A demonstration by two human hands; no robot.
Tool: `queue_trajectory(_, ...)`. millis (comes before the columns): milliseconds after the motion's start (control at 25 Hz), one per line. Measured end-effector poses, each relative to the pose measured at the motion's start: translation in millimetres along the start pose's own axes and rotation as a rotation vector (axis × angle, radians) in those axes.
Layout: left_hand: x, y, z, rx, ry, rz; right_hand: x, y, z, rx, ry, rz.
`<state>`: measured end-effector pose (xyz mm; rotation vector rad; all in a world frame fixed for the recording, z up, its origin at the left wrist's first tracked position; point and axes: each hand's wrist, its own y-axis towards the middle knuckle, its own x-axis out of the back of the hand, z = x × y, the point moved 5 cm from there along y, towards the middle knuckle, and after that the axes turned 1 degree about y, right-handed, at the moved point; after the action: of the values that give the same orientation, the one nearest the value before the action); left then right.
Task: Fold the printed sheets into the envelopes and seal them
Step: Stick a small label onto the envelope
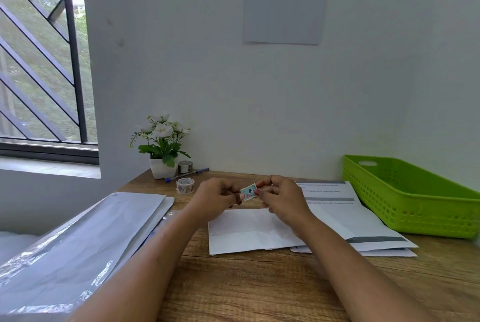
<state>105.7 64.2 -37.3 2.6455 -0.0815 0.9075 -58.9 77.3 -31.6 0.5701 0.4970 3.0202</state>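
- The left hand [220,195] and right hand [281,198] are pinching a stamp [248,192] by opposite edges over the envelope [249,233].
- It is looking light and flimsy (probably sticky-backed), so the edges seem safest.

Bare table [259,290] lies open on the near side of the envelope [241,233]; basket [415,204] blocks its right; plastic stack [78,238] its left; tape [185,185] and plant [162,145] behind.

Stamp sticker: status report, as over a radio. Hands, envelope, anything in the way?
Left hand and right hand both pinch stamp sticker. White envelope lies flat beneath them. Nothing blocks it.
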Motion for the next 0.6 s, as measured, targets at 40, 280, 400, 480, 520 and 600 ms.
queue_trajectory(40, -0.4, -0.3, -0.2, 0.002, -0.010, 0.004, -0.6, -0.8, 0.9, -0.002, -0.002, 0.007)
queue_trajectory(280, 1.8, 1.3, 0.0, 0.007, -0.087, -0.046, -2.1, -4.6, 2.6, -0.016, -0.029, 0.052)
queue_trajectory(400, 0.7, 0.5, -0.1, 0.019, -0.120, -0.037, -4.7, -5.0, 2.4, -0.023, -0.045, 0.079)
queue_trajectory(480, 0.2, 0.2, -1.2, 0.027, -0.148, -0.041, -5.8, -4.4, 1.3, -0.034, -0.043, 0.092)
queue_trajectory(520, 0.1, 0.4, -1.8, 0.029, -0.159, -0.046, -6.2, -4.0, 0.5, -0.042, -0.039, 0.096)
queue_trajectory(600, -0.4, 1.0, -2.2, 0.028, -0.183, -0.050, -8.0, -4.2, -1.1, -0.063, -0.033, 0.119)
